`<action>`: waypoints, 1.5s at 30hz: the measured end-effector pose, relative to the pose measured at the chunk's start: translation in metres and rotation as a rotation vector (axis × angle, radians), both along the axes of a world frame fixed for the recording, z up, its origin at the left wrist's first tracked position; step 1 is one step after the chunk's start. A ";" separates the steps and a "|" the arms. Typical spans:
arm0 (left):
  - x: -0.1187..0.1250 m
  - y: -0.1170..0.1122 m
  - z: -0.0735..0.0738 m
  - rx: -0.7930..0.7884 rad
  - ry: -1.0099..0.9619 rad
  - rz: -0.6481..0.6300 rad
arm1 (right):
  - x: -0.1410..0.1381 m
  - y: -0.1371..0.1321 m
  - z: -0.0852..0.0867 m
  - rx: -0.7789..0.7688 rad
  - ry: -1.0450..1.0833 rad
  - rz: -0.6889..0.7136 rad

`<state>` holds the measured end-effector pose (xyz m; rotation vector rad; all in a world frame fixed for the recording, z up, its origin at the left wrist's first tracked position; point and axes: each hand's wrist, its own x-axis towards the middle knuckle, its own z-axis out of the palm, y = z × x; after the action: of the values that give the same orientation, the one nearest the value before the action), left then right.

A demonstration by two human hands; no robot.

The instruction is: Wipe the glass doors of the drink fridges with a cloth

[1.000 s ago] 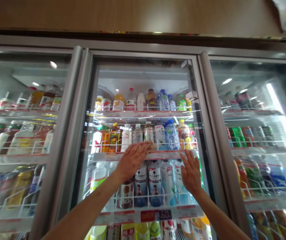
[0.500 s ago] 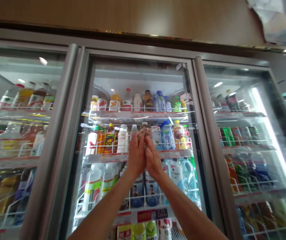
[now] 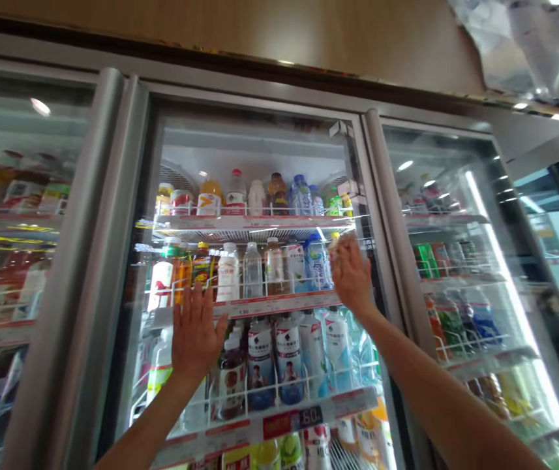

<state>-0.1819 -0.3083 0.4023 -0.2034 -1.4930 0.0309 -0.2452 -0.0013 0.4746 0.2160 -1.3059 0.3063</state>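
My left hand (image 3: 196, 334) lies flat on the glass of the middle fridge door (image 3: 259, 147), fingers spread and pointing up, nothing in it. My right hand (image 3: 352, 275) is higher and to the right on the same glass, close to the door's right frame (image 3: 381, 215). Its fingers are held together and press a small pale cloth (image 3: 336, 253) to the pane; only a bit of the cloth shows at the fingertips. Behind the glass stand rows of drink bottles (image 3: 252, 267) on wire shelves.
Closed glass doors flank the middle one: a left door (image 3: 25, 196) and a right door (image 3: 455, 248), both full of bottles and cans. A wooden panel (image 3: 259, 32) runs above the fridges. Price tags (image 3: 289, 418) line the shelf edges.
The cloth has passed from my left hand to my right where the hands met at mid-glass. The hands have since parted, left down-left, right up-right. The view has swung right.
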 end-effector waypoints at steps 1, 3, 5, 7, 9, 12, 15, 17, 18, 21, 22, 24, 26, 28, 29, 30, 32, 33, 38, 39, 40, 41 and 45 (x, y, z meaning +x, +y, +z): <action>0.000 0.001 0.000 0.004 0.002 0.002 | -0.002 0.011 0.003 -0.080 -0.004 0.013; 0.001 0.001 0.001 0.005 0.005 0.007 | 0.000 0.003 0.003 -0.141 0.019 0.038; 0.001 -0.001 0.001 -0.002 0.007 0.008 | 0.009 -0.032 -0.004 -0.009 0.041 0.044; 0.001 -0.004 0.000 -0.012 0.005 0.003 | 0.018 -0.063 -0.017 0.250 0.001 0.024; 0.001 -0.005 -0.002 -0.016 0.001 -0.003 | 0.021 -0.061 -0.027 0.447 -0.052 -0.004; 0.000 -0.005 -0.002 -0.014 0.001 -0.012 | 0.013 -0.007 -0.029 0.273 -0.072 -0.029; 0.000 -0.002 0.000 -0.023 0.007 -0.006 | 0.004 0.019 -0.032 -0.077 -0.056 -0.009; 0.001 -0.002 0.002 -0.028 0.006 0.005 | 0.007 -0.006 -0.047 -0.019 -0.030 0.003; 0.002 -0.003 0.002 -0.029 0.002 0.011 | 0.012 -0.025 -0.059 0.084 -0.010 0.005; 0.007 -0.012 -0.006 -0.053 -0.026 0.027 | 0.025 -0.058 -0.091 0.503 -0.017 0.009; 0.009 -0.016 -0.012 -0.061 -0.033 0.032 | 0.026 -0.053 -0.097 0.552 -0.012 0.001; 0.010 -0.026 -0.026 -0.078 -0.034 0.038 | 0.020 -0.023 -0.101 0.391 0.012 -0.027; 0.011 -0.034 -0.039 -0.082 -0.026 0.041 | 0.011 0.006 -0.096 0.030 0.009 -0.050; 0.010 -0.038 -0.048 -0.086 -0.020 0.041 | 0.007 0.005 -0.093 -0.189 -0.003 -0.047; 0.009 -0.039 -0.050 -0.084 -0.020 0.041 | 0.009 -0.009 -0.095 -0.191 -0.005 -0.034; 0.009 -0.039 -0.050 -0.081 -0.024 0.040 | 0.013 -0.029 -0.099 -0.117 -0.006 -0.016; 0.009 -0.038 -0.049 -0.076 -0.033 0.037 | 0.026 -0.069 -0.114 0.202 -0.018 0.026; 0.010 -0.038 -0.048 -0.072 -0.037 0.035 | 0.031 -0.081 -0.122 0.383 -0.036 0.044; 0.010 -0.037 -0.047 -0.074 -0.032 0.032 | 0.025 -0.025 -0.137 0.225 -0.013 -0.018; 0.011 -0.036 -0.047 -0.077 -0.030 0.031 | 0.021 -0.011 -0.136 0.029 0.009 -0.033; 0.011 -0.036 -0.048 -0.077 -0.027 0.030 | 0.018 -0.005 -0.135 -0.120 0.022 -0.033; 0.011 -0.036 -0.048 -0.077 -0.023 0.029 | 0.017 -0.008 -0.136 -0.193 0.021 -0.019; 0.012 -0.036 -0.048 -0.075 -0.033 0.028 | 0.035 -0.084 -0.157 0.212 -0.040 0.102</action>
<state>-0.1694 -0.3445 0.3545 -0.2451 -1.5293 0.1066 -0.2101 -0.0850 0.3178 0.4581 -1.3700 0.2594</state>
